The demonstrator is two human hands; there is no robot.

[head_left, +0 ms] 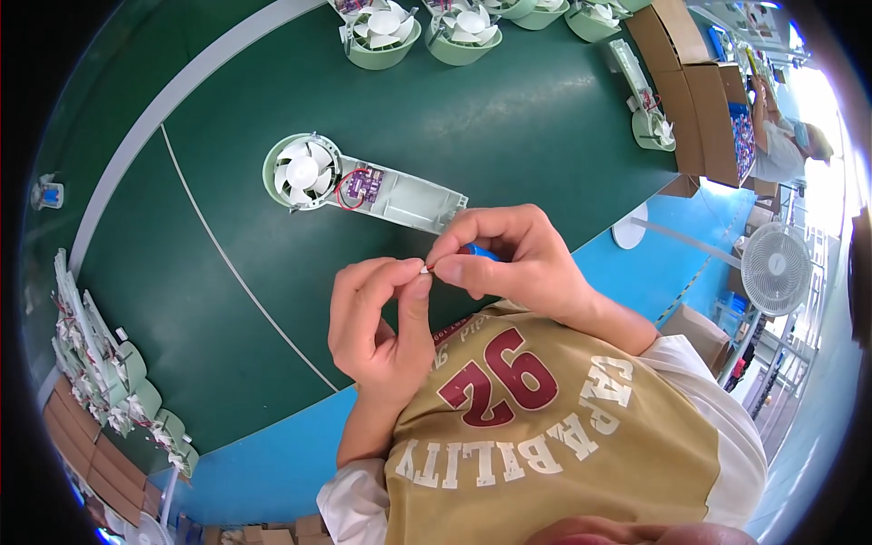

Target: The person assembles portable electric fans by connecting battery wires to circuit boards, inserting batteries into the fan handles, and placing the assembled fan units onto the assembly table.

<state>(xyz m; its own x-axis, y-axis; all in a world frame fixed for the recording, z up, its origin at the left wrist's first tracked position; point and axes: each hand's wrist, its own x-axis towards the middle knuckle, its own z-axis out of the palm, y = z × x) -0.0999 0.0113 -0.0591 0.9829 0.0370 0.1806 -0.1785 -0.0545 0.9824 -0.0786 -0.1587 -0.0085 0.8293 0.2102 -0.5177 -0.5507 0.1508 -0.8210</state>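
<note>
My left hand [381,318] is closed, thumb and forefinger pinching a small white plug [424,270]. Close against it, my right hand [522,263] pinches the short red lead at the plug and has a blue cylindrical battery [480,252] tucked in its fingers, mostly hidden. Just beyond both hands lies a half-built handheld fan. Its round pale green head holds a white fan blade [303,172], and its open handle shell [413,199] carries a purple circuit board [365,185] with looping red wires.
More fan housings [379,41] line the far edge of the green table [272,263], and others crowd the left side [118,381]. Another opened fan [650,118] lies at the far right beside cardboard boxes [695,109]. A person [783,145] works beyond; a grey standing fan [777,268] is at right.
</note>
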